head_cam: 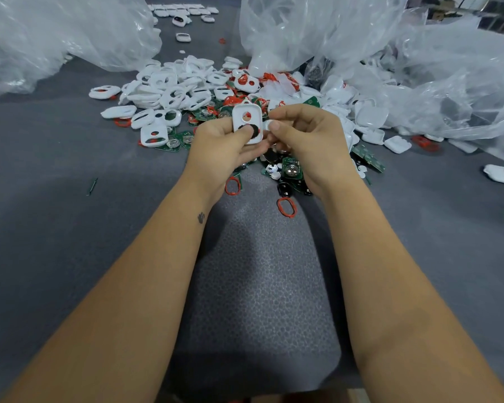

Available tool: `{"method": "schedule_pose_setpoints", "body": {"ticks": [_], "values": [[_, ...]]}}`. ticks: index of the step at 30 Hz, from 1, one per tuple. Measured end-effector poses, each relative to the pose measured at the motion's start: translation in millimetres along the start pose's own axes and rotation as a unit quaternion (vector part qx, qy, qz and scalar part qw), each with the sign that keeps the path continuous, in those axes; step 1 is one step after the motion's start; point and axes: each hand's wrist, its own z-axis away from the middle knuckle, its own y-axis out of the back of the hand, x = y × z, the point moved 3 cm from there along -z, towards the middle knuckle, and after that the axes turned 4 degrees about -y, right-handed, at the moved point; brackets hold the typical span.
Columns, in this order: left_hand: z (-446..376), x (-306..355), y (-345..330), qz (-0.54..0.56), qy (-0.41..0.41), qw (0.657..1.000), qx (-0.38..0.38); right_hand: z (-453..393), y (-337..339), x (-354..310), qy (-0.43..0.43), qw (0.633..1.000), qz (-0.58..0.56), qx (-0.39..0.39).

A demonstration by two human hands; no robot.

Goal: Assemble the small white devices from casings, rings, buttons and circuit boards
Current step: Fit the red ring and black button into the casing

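Here, at mid-frame, your left hand (224,141) grips a white casing (247,123) upright, thumb pressed on a black button in its lower hole, likely to seat it. Your right hand (300,135) pinches a small white piece (269,124) just beside the casing, seemingly ready to fit. Behind, toward upper centre, spare casings (169,88), red rings (287,207) and green circuit boards (291,170) lie heaped on the grey table (70,158).

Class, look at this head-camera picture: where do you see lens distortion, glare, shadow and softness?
Head view: wide-angle stretch enlarges the forearms at the bottom and bends the table edges; glare whitens the plastic bags; a soft shadow lies on the mat between the arms; the far casings at the top look blurred, while the white casing held in the left hand is fairly sharp.
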Motion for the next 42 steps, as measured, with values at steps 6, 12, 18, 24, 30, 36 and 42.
{"method": "schedule_pose_setpoints", "body": {"ticks": [6, 12, 18, 24, 30, 36, 42], "values": [[-1.1, -3.6, -1.5, -0.041, -0.004, 0.999, -0.033, -0.5, 2.0, -2.9, 0.018, 0.999, 0.026, 0.029], [-1.4, -6.5, -3.6, -0.078, -0.013, 0.995, -0.056, -1.3, -1.0, -1.8, 0.034, 0.992, 0.109, 0.044], [-1.6, -7.9, -4.0, -0.099, -0.023, 0.993, -0.059, 0.2, -2.8, -2.4, 0.042, 0.986, 0.147, 0.061], [-0.9, -7.2, -4.8, -0.109, -0.027, 0.992, -0.061, 0.5, -6.6, 0.8, 0.043, 0.986, 0.140, 0.080], [1.3, -5.3, -6.8, -0.115, -0.029, 0.990, -0.073, -0.5, -8.1, 3.3, 0.027, 0.988, 0.118, 0.095], [4.6, -3.2, -9.0, -0.094, -0.032, 0.992, -0.082, 2.0, -11.0, 2.2, 0.027, 0.984, 0.147, 0.095], [3.8, -3.4, -8.9, -0.069, -0.027, 0.993, -0.095, 0.3, -12.1, 4.0, 0.004, 0.982, 0.169, 0.081]]}}
